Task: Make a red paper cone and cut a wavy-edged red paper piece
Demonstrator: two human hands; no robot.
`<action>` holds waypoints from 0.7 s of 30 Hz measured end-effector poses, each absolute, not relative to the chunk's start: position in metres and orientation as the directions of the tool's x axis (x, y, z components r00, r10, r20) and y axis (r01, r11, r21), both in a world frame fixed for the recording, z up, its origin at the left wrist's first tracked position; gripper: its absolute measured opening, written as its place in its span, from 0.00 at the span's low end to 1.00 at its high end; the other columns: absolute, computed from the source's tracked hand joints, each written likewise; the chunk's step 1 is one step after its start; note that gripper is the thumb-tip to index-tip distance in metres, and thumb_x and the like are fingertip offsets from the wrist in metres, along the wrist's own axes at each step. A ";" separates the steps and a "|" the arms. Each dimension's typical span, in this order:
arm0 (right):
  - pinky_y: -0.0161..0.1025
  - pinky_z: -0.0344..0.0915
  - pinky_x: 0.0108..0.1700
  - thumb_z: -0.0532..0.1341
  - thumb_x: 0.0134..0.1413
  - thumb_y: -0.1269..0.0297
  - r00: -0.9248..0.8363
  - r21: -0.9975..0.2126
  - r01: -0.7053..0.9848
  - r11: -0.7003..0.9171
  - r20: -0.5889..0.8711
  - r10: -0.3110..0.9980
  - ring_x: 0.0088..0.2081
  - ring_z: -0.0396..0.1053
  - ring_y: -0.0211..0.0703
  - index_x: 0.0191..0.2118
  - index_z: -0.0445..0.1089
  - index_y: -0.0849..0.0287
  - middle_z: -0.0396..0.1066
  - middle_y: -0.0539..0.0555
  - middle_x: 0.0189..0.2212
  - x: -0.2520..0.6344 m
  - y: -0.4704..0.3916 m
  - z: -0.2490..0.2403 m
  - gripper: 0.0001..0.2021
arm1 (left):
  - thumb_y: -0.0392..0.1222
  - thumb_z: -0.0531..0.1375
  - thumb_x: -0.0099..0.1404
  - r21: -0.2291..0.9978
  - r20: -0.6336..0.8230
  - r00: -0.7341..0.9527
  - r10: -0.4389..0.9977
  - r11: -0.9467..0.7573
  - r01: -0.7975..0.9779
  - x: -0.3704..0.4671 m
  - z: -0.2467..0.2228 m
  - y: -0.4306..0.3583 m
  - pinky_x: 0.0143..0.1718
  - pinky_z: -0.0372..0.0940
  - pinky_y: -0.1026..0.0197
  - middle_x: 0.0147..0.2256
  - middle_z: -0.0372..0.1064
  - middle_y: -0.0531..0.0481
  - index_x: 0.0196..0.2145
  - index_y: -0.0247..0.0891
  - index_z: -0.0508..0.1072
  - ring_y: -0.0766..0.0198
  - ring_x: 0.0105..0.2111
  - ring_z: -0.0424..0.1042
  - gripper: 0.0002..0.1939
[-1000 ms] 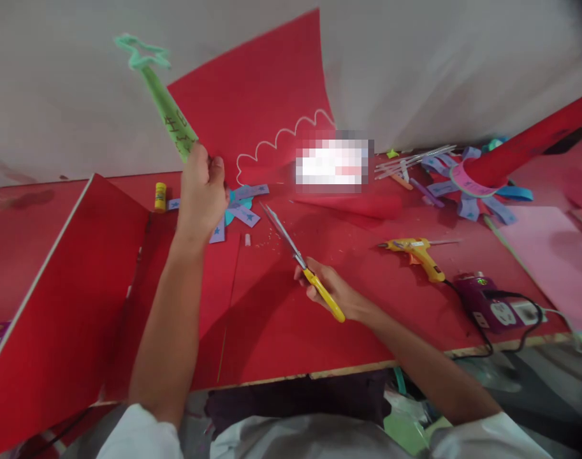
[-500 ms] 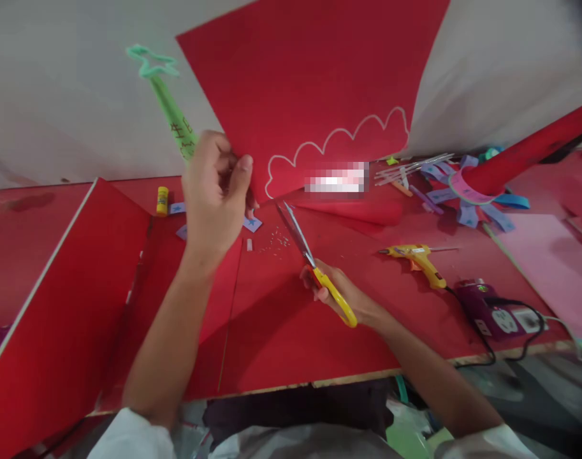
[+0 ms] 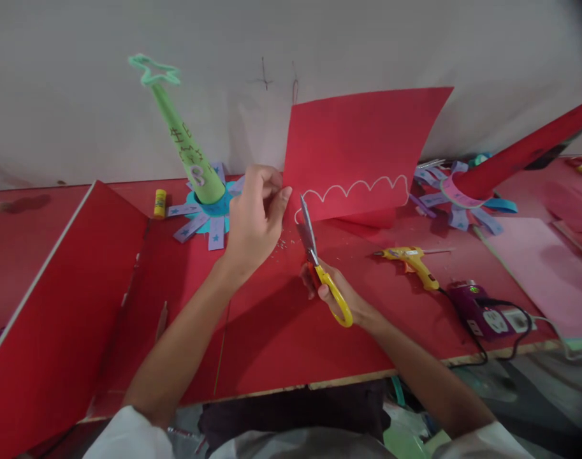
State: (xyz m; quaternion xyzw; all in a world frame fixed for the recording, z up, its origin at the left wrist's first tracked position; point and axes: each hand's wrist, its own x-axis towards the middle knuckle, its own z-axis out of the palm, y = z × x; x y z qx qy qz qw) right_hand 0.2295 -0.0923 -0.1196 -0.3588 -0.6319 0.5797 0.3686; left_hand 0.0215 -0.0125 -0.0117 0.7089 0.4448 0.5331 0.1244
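Note:
My left hand (image 3: 261, 213) pinches the left edge of a red sheet of paper (image 3: 357, 140), held up above the table. A white scalloped outline runs along the sheet's lower part. Below it, my right hand (image 3: 336, 290) grips a pair of scissors (image 3: 337, 294) with yellow handles, its fingers in the loops. The scissor blades point up, parted slightly, at the sheet's lower left corner beside the start of the white line. From this angle I cannot tell whether the blades touch the paper.
Behind my left hand stands a green paper cone (image 3: 188, 150) with a star top; a glue stick (image 3: 160, 204) is beside it. A red board (image 3: 65, 306) leans at left. To the right lie a yellow glue gun (image 3: 412, 260), a purple power strip (image 3: 477, 310) and a red cone (image 3: 520, 153).
My left hand has moved right and the red sheet has come lower and tilted, uncovering the green cone's base. The scissor blades are now at the sheet's corner.

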 end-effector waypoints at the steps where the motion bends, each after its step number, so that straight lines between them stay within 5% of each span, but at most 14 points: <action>1: 0.39 0.68 0.32 0.56 0.56 0.17 -0.470 -0.997 0.031 0.067 0.045 0.881 0.34 0.62 0.42 0.42 0.63 0.54 0.64 0.53 0.37 0.230 -0.092 -0.119 0.38 | 0.56 0.59 0.80 0.658 0.622 0.033 0.783 -0.545 0.519 0.022 -0.010 -0.014 0.28 0.57 0.59 0.24 0.61 0.59 0.45 0.46 0.65 0.65 0.22 0.63 0.13; 15: 0.38 0.66 0.31 0.55 0.58 0.18 -0.461 -0.994 0.052 0.095 0.060 0.885 0.32 0.60 0.40 0.43 0.64 0.54 0.63 0.51 0.36 0.229 -0.093 -0.120 0.38 | 0.51 0.59 0.80 0.669 0.561 0.059 0.825 -0.494 0.555 0.026 -0.006 -0.022 0.29 0.53 0.57 0.24 0.58 0.59 0.43 0.47 0.65 0.64 0.21 0.58 0.09; 21: 0.39 0.66 0.32 0.55 0.56 0.17 -0.450 -0.995 0.065 0.076 0.038 0.892 0.32 0.59 0.40 0.41 0.61 0.53 0.62 0.50 0.35 0.230 -0.093 -0.116 0.38 | 0.43 0.59 0.79 0.643 0.569 0.084 0.818 -0.505 0.575 0.027 -0.006 -0.022 0.31 0.57 0.58 0.28 0.65 0.57 0.44 0.46 0.65 0.64 0.24 0.64 0.04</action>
